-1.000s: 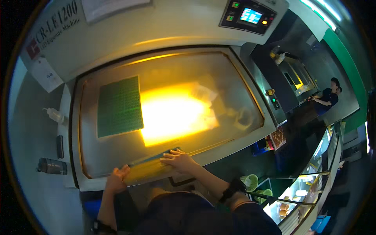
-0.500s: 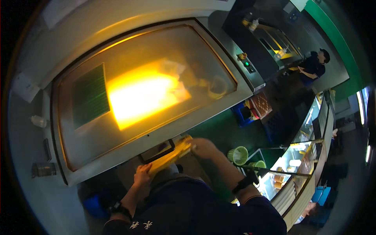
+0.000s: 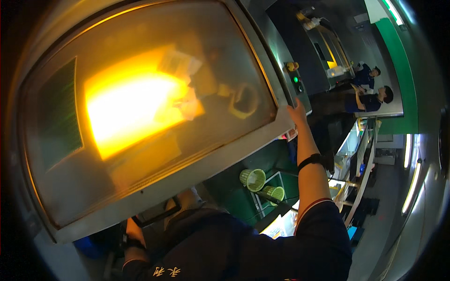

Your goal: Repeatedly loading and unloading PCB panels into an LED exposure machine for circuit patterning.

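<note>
A big machine cover with a framed, cloudy window (image 3: 211,61) fills the left and middle of the view, glowing bright yellow inside. My right hand (image 3: 296,114) is at the right end of its metal frame, thumb and a finger apart. Just beyond that hand is a control panel (image 3: 300,96) with a lit green button (image 3: 296,79). My left hand (image 3: 133,227) is at the frame's lower edge, beside a black handle (image 3: 159,213). Its fingers are hidden, so what it holds does not show. Through the window, a faint yellowish rectangle (image 3: 145,159) shows below the glow.
Two pale green baskets (image 3: 252,180) stand on the green floor to the right of the cover. Two people (image 3: 370,98) in dark clothes are at the far right by another machine (image 3: 323,51). A brightly lit counter (image 3: 283,225) is at lower right.
The flat yellow thing between my hands is no longer seen there. My right hand has moved up and right to the frame's end; my left has moved down and left. The view has shifted closer.
</note>
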`<state>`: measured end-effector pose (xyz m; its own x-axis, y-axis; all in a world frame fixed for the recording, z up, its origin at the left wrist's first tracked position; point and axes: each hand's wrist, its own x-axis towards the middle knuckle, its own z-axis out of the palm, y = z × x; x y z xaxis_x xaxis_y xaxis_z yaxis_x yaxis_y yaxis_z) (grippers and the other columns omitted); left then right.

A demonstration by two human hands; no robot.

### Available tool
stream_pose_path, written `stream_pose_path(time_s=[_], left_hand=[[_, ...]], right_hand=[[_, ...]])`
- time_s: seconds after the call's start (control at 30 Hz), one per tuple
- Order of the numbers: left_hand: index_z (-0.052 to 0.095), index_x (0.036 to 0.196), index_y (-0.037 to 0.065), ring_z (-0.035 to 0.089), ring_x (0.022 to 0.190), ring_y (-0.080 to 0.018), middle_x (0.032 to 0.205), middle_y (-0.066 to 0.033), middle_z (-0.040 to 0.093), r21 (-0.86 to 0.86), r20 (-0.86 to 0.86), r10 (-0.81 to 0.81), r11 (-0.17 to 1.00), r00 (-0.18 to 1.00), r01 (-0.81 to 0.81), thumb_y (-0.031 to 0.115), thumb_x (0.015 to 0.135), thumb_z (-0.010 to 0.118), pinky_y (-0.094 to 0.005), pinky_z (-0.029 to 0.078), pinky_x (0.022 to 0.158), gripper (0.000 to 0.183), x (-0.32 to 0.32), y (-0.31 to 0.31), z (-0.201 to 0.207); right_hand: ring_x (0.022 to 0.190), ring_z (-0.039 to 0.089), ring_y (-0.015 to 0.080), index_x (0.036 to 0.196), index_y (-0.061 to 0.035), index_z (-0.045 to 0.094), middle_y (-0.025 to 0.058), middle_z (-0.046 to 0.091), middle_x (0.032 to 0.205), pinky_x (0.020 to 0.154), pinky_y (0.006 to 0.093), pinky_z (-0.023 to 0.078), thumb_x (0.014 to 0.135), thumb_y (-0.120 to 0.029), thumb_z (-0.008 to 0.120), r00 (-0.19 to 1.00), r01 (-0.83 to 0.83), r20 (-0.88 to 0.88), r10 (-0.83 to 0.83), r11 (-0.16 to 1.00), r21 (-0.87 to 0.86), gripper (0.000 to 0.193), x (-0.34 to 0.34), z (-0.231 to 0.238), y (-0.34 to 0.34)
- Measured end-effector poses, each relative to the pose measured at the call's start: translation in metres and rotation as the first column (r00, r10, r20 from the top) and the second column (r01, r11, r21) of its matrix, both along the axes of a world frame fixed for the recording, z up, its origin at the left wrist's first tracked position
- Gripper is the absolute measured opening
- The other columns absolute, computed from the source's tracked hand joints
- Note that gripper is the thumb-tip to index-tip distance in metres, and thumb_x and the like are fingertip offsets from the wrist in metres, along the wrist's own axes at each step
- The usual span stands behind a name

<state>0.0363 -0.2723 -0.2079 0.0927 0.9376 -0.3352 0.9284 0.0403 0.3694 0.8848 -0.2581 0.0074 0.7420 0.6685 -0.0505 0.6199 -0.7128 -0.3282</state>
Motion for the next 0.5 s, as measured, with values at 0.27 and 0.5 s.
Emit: stream_pose_path(time_s=[0.27,0.5], left_hand=[[0.056,0.135,0.015,0.056,0.12,-0.0367,0.134,-0.0146,0.058,-0.242,0.085,0.158,0.961,0.984,-0.133,0.022,0.085,0.067,-0.043,0.047,0.098,0.052,0.014,-0.007,-0.004],[0.056,0.135,0.014,0.056,0.12,-0.0363,0.133,-0.0149,0.059,-0.448,0.323,0.28,0.887,0.904,-0.114,0.025,0.085,0.068,-0.0426,0.047,0.098,0.053,0.046,0.017,-0.051]], right_hand=[[0.14,0.035,0.0341,0.154,-0.0125,0.022,0.0131,0.028,0.158,0.113,0.0552,0.029,0.071,-0.056,0.079,0.96,0.281,0.087,-0.268,0.91,-0.304,0.11,0.043,0.008,0.058],[0.11,0.065,0.0282,0.136,-0.0054,0.051,0.0141,0.061,0.13,0.098,0.0417,0.048,0.079,-0.056,0.072,0.971,0.231,0.174,-0.161,0.807,-0.543,0.079,0.073,0.039,0.065]])
